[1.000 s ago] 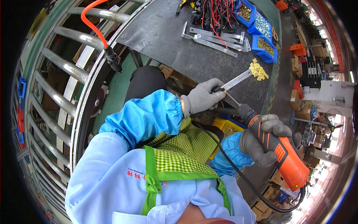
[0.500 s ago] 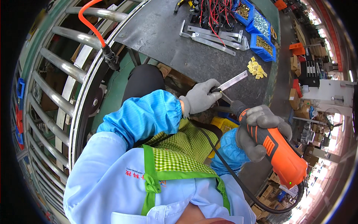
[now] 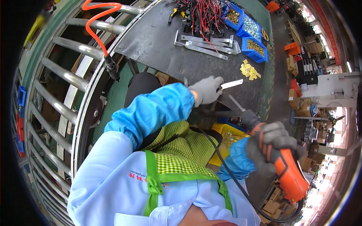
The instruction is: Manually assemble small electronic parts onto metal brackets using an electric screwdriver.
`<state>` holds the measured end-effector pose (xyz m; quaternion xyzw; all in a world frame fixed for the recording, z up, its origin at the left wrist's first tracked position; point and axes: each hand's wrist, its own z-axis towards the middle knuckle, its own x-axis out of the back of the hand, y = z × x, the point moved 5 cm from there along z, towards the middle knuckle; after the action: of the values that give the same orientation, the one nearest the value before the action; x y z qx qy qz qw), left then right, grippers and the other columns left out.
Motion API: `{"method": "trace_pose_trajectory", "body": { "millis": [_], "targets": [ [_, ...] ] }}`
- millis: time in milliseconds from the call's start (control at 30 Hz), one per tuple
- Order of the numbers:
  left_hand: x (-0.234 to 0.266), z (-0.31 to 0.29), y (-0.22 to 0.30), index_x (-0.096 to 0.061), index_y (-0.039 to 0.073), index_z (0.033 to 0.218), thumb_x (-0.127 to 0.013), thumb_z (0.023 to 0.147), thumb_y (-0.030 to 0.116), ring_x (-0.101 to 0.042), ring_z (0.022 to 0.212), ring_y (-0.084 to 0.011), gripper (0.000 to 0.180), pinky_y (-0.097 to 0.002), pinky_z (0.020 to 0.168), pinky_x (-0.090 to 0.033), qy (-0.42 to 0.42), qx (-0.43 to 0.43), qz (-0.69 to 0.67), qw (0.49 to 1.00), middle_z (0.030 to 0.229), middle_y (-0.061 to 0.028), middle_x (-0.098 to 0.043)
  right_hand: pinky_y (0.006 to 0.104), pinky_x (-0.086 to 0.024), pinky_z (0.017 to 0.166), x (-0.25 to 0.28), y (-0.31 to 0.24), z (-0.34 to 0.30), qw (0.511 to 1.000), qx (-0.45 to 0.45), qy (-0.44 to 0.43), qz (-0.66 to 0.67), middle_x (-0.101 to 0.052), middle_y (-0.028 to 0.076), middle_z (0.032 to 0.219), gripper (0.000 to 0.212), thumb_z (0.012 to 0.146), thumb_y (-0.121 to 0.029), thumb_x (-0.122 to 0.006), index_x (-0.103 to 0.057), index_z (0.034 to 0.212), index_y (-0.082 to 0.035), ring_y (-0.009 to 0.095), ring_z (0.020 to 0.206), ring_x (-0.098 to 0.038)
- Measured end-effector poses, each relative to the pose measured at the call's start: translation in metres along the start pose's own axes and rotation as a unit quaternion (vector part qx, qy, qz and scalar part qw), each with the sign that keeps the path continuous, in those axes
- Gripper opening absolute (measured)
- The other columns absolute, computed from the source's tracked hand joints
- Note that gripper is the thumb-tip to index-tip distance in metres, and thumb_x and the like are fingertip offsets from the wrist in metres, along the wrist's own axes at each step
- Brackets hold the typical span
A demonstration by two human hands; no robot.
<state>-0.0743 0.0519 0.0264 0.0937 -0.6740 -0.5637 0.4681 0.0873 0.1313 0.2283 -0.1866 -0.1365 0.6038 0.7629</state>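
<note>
The left hand (image 3: 206, 90), in a grey glove, has its fingers closed on one end of a flat metal strip (image 3: 231, 84), which lies near the front edge of the dark counter (image 3: 158, 49), just short of a scatter of small yellow parts (image 3: 250, 71). The right hand (image 3: 270, 145), also gloved, has its fingers wrapped tight round the body of an orange corded power screwdriver (image 3: 282, 165), held off the counter's front edge with its bit pointing up toward the strip but well clear of it.

To drive cleanly, the strip should probably be pressed flat on the counter, with the left fingers kept back from the free end where the bit would land. The tool looks best brought square to the strip, not slanted as now, and its black cord (image 3: 233, 177) kept from snagging on the apron.

Further back lie longer metal brackets (image 3: 206, 42), blue bins of fasteners (image 3: 255, 48) and a tangle of red and black wires (image 3: 203, 15).
</note>
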Motion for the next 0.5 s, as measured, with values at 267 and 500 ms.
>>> {"method": "trace_pose_trajectory", "body": {
  "millis": [267, 500],
  "targets": [
    [0.040, 0.059, 0.013, -0.060, 0.009, 0.116, -0.067, 0.084, 0.036, -0.060, 0.105, -0.0376, 0.042, -0.0473, 0.086, -0.050, -0.087, -0.158, 0.231, 0.956, 0.113, -0.0154, -0.061, 0.0450, -0.041, 0.094, 0.044, 0.066, -0.005, 0.806, -0.085, -0.397, -0.432, -0.061, 0.006, 0.107, 0.046, 0.068, -0.011, -0.072, -0.061, 0.112, -0.012, 0.024, 0.105, -0.057],
    [0.092, 0.074, -0.040, -0.059, 0.015, 0.124, -0.060, 0.084, 0.019, -0.059, 0.112, -0.0357, 0.040, -0.0489, 0.091, -0.046, 0.098, 0.086, 0.368, 0.921, 0.122, -0.0147, -0.059, 0.0437, -0.032, 0.105, 0.123, 0.148, -0.068, 0.555, -0.064, -0.597, -0.576, -0.056, 0.000, 0.116, 0.037, 0.080, -0.015, -0.058, -0.063, 0.114, -0.027, 0.023, 0.121, -0.047]
  ]
}}
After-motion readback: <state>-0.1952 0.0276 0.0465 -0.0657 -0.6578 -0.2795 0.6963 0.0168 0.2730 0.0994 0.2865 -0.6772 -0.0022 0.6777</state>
